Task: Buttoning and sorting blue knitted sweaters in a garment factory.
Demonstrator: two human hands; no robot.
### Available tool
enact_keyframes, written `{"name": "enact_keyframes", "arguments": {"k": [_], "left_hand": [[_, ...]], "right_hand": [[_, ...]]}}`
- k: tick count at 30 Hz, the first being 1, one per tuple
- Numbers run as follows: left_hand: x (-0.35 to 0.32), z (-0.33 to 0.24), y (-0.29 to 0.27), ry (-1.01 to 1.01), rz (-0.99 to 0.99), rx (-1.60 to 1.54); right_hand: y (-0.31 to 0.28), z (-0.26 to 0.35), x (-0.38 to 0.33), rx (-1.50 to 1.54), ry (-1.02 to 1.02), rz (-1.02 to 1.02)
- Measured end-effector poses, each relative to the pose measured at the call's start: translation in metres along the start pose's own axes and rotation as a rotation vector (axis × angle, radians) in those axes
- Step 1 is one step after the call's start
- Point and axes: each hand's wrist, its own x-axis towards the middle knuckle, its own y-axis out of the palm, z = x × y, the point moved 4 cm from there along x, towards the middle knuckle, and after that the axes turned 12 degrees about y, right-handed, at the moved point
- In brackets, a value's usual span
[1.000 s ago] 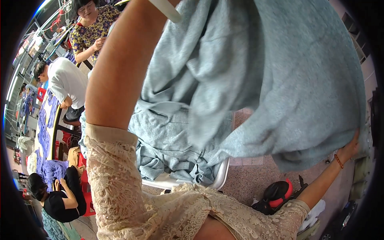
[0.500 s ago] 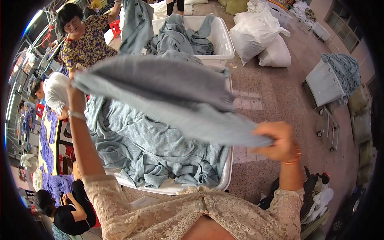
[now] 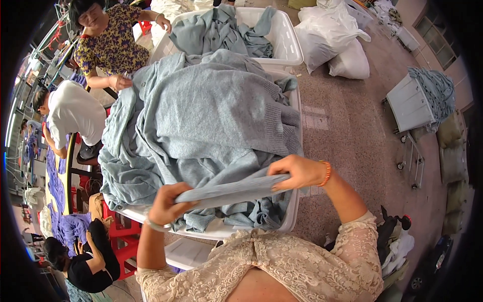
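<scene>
My left hand [image 3: 170, 201] is closed on one end of a grey-blue knit sweater [image 3: 231, 193], its held edge pulled taut as a narrow folded band. At the band's other end my right hand [image 3: 298, 172] pinches the cloth between thumb and fingers. Just beyond lies a heap of similar knitwear [image 3: 216, 116], with a broad ribbed hem showing on its right side. Whether the held band joins the top piece of the heap I cannot tell. The heap overfills a white plastic tub [image 3: 293, 214], whose near rim is in front of me.
Behind stands a second white tub [image 3: 293, 45] with more grey-blue knitwear. A co-worker [image 3: 113, 43] at the far left touches the heap's edge. White sacks [image 3: 329, 35] sit at the far right, with a loaded cart [image 3: 410, 105] farther right. Red stools [image 3: 123, 236] stand at left.
The sweater swung through the air and has come down; my hands have lowered toward me, the left one the most. The co-worker has let go of a raised garment, now lower in the far tub.
</scene>
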Motion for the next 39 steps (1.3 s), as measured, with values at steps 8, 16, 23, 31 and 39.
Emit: {"name": "enact_keyframes", "arguments": {"k": [8,16,23,31,39], "left_hand": [[-0.084,0.043,-0.066,-0.176,-0.3,-0.33],[-0.064,0.138,-0.082,-0.254,-0.374,0.094],[-0.03,0.146,-0.091,-0.215,-0.432,0.47],[0.033,0.198,-0.179,-0.122,-0.838,0.706],[0.056,0.232,-0.213,-0.297,-0.931,-0.081]], "right_hand": [[-0.066,-0.035,-0.088,0.169,0.388,-0.262],[-0.109,-0.077,-0.012,0.142,0.264,-0.501],[-0.149,-0.113,0.053,-0.182,0.363,-0.937],[-0.148,-0.007,0.191,-0.541,-0.127,-0.917],[-0.134,0.012,0.227,-0.163,-0.04,-0.507]]}}
